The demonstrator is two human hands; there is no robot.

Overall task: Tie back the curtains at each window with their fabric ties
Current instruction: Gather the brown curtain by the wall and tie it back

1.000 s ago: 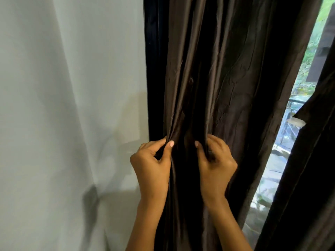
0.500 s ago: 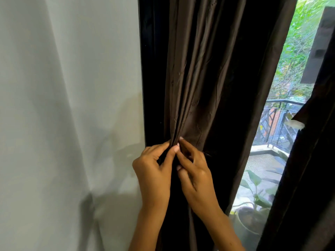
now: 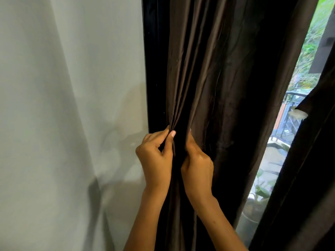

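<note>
**Folds gathered, tie not yet in sight**

The left hand (image 3: 156, 158) had its grip closed, thumb and forefinger pinching a bunch of pleats in the dark brown, slightly glossy fabric curtain (image 3: 213, 73). Just beside it at 3 o'clock, the right hand (image 3: 197, 165) was closed on the neighbouring folds, its fingertips buried in the cloth. Half a second earlier the two hands had met at one point; now they had drawn slightly apart, each keeping its own fold. That suggested the gathering was still being adjusted, not finished. No fabric tie could be made out in the dark folds. The curtain hung from 12 o'clock against the black window frame (image 3: 150, 69), with the pale grey wall (image 3: 72, 105) at 9 o'clock and a second dark curtain panel (image 3: 308, 178) at 4 o'clock across the strip of window.
</note>
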